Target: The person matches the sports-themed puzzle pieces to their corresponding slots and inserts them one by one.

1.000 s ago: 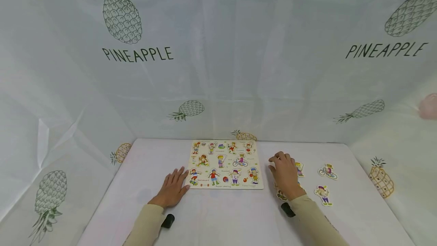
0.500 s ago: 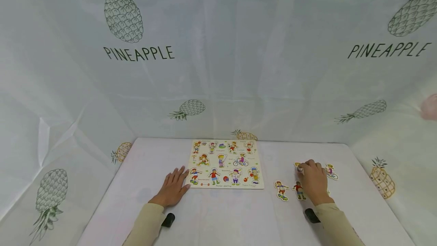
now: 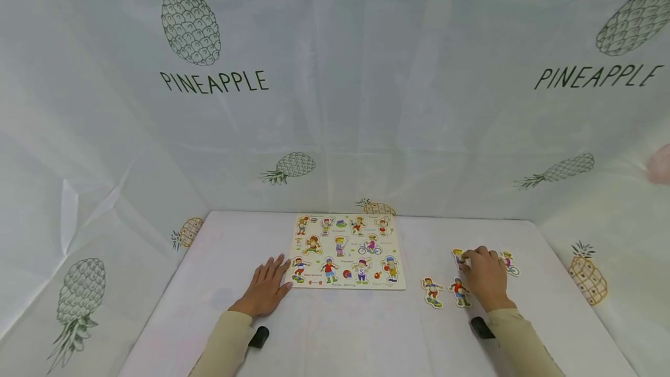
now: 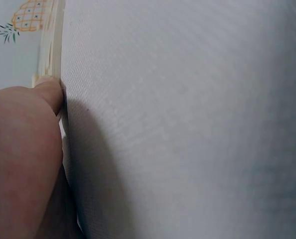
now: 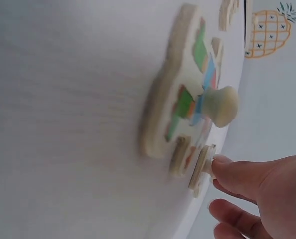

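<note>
My left hand [image 3: 264, 288] lies with straight fingers on the table, fingertips at the left edge of a puzzle board [image 3: 314, 275] printed with children playing sports. In the left wrist view its thumb [image 4: 49, 94] presses against the board's side [image 4: 52, 45]. My right hand [image 3: 485, 277] is among the loose pieces to the right. Its thumb and finger pinch the small knob of a wooden puzzle piece [image 5: 200, 170], seen as a figure piece [image 3: 458, 256] in the head view. A skateboarder piece [image 3: 432, 292] and a roller-skater piece [image 3: 459, 292] lie close by.
A cyclist piece [image 3: 510, 264] lies just beyond the right hand, partly covered. A large piece with a round knob [image 5: 222, 107] is near the right wrist camera. A pineapple-print cloth [image 3: 377, 103] stands behind and beside the white table [image 3: 356, 330].
My right hand has moved right, from beside the board to the loose pieces, uncovering the skateboarder and roller-skater pieces. It now pinches a piece's knob. The left hand has stayed put.
</note>
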Tool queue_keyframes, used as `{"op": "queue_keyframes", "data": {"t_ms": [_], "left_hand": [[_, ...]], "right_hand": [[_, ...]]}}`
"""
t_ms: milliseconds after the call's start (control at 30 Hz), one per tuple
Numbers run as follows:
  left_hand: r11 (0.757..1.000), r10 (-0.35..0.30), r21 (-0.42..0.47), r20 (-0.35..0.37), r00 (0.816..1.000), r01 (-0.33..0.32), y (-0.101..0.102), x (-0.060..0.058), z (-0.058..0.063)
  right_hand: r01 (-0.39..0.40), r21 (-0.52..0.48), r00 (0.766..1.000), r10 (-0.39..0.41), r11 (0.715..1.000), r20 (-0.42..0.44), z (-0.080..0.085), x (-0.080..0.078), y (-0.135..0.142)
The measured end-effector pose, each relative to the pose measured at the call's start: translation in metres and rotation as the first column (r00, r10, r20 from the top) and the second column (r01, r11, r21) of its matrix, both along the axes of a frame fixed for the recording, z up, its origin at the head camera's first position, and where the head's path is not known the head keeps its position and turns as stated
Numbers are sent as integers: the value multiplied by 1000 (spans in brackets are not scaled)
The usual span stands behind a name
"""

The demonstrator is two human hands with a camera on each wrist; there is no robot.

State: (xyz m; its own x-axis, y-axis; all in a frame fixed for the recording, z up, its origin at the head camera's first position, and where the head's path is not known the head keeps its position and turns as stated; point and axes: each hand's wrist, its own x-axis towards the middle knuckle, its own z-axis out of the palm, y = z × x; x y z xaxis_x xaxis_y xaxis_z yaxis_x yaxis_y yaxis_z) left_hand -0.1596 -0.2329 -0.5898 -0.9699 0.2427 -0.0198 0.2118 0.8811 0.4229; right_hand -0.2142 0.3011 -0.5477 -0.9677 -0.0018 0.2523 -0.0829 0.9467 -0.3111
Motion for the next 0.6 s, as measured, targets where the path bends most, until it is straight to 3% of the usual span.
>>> {"op": "queue_keyframes", "data": {"t_ms": [367,600], "left_hand": [[1000,16,-24,20,1000,-16,3,-1,2],[1000,14,-13,28,999,-14,2,-1,4]], "right_hand": [[-17,7,999,17,1000,42,2,-13,2],[-23,0,999,23,1000,48,6,-13,-1]]}}
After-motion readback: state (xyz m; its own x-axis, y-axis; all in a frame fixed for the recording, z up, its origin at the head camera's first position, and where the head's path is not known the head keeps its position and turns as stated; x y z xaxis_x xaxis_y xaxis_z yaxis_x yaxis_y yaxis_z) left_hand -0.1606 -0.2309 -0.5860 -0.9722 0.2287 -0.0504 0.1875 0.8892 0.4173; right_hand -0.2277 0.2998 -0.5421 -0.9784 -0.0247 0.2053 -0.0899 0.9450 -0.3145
